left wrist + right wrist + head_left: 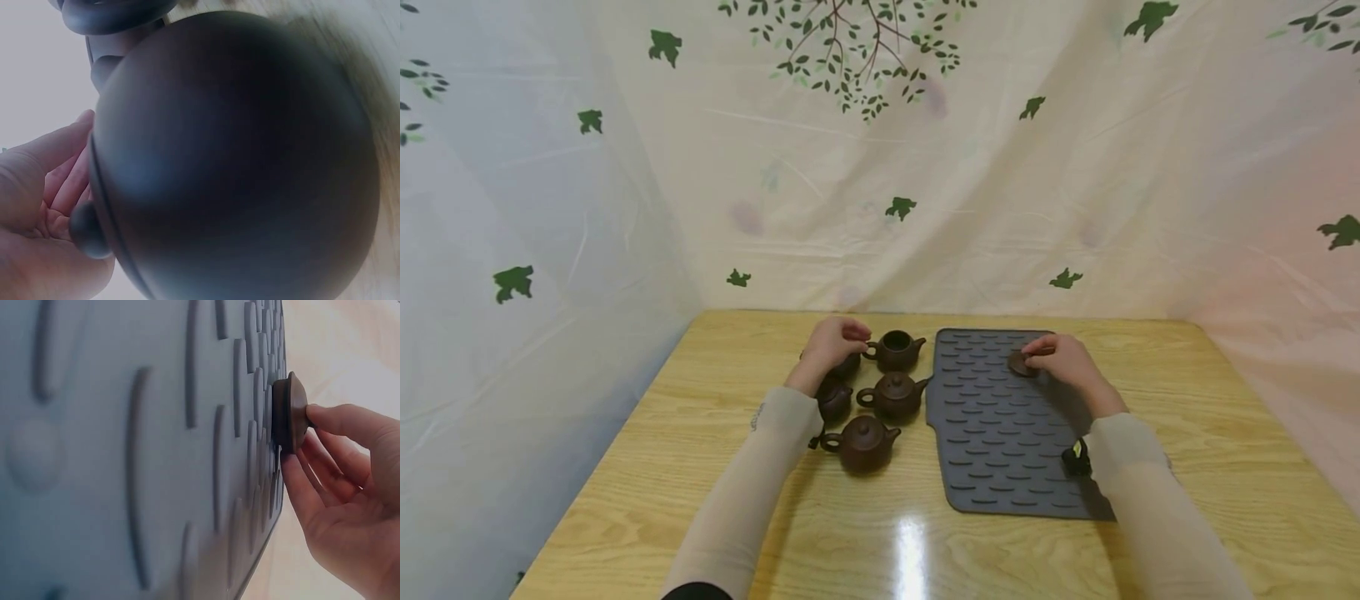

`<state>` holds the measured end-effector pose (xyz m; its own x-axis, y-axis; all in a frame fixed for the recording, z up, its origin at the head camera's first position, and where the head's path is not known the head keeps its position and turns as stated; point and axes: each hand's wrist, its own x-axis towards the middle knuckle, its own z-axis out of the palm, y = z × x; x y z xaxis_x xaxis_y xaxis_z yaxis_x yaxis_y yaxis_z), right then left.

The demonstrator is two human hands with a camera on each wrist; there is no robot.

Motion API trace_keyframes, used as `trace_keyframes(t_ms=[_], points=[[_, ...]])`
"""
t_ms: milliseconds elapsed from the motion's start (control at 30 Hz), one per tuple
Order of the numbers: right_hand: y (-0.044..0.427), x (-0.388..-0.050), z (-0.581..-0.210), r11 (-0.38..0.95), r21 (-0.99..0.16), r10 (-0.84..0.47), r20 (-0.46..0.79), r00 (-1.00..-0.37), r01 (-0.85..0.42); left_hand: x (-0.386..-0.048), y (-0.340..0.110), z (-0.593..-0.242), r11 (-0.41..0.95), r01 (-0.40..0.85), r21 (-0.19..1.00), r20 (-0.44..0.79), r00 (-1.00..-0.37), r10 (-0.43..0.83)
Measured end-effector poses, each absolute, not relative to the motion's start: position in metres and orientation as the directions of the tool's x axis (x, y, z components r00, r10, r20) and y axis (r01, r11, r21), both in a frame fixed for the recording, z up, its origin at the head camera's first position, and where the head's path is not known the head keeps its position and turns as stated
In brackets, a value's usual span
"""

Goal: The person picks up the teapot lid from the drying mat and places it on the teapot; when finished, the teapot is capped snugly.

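Observation:
My right hand pinches a small brown teapot lid by its knob. The lid is at the upper right part of the grey ridged mat, its underside against the ridges. My left hand is beside the handle of a lidless dark teapot, fingers loosely bent, with nothing visible between them. In the left wrist view, a round lidded teapot fills the foreground and hides part of the left hand; whether they touch is unclear.
Left of the mat stand more brown teapots, among them a lidded one whose spout reaches the mat edge and a nearer lidded one. Another is partly behind the left forearm. A leaf-patterned curtain surrounds the wooden table.

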<state>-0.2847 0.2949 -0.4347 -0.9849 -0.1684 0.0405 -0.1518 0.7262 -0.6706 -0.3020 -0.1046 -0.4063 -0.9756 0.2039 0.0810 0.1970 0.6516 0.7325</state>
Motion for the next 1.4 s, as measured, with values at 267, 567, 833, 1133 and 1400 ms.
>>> trace_keyframes(t_ms=[267, 567, 833, 1133, 1400], points=[[0.286, -0.289, -0.432, 0.709, -0.688, -0.162, 0.052, -0.985, -0.153, -0.302, -0.105, -0.406, 0.657, 0.204, 0.726, 0.084, -0.974, 0.209], [0.261, -0.293, -0.424, 0.701, -0.695, -0.168, 0.059, -0.984, -0.161, -0.3, -0.104, -0.403, 0.667, 0.207, 0.716, 0.089, -0.974, 0.207], [0.234, -0.296, -0.416, 0.669, -0.721, -0.194, 0.064, -0.979, -0.18, -0.299, -0.104, -0.402, 0.669, 0.215, 0.711, 0.091, -0.972, 0.216], [0.203, -0.303, -0.412, 0.637, -0.742, -0.219, 0.089, -0.972, -0.211, -0.299, -0.104, -0.403, 0.673, 0.22, 0.706, 0.099, -0.972, 0.214], [0.176, -0.303, -0.403, 0.612, -0.758, -0.24, 0.092, -0.966, -0.225, -0.3, -0.104, -0.404, 0.666, 0.21, 0.715, 0.087, -0.973, 0.213]])
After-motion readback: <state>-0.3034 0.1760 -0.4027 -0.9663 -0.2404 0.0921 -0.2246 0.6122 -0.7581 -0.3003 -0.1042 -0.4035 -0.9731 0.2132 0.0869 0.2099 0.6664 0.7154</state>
